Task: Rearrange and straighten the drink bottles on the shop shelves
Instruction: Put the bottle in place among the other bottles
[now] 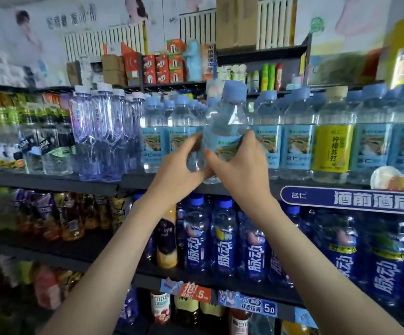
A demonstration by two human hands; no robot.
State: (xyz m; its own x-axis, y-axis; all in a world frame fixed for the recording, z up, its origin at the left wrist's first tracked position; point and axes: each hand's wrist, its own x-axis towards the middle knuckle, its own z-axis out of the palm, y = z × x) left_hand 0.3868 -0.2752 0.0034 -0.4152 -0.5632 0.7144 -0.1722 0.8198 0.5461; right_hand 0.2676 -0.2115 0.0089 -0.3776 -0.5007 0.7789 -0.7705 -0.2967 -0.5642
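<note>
A clear soda-water bottle (225, 124) with a light blue cap and blue label is held in front of the upper shelf, tilted slightly left. My left hand (179, 165) grips its lower body from the left. My right hand (239, 163) wraps its label from the right. Behind it stands a row of matching blue-capped bottles (295, 139) on the shelf (133, 181). One yellow-labelled bottle (332, 143) stands among them at the right.
Tall purple-tinted water bottles (99, 131) stand left of the blue row. Dark blue drink bottles (222, 240) fill the shelf below, with amber drinks (71, 216) to their left. Boxes and spray cans (271, 77) sit on a higher shelf behind.
</note>
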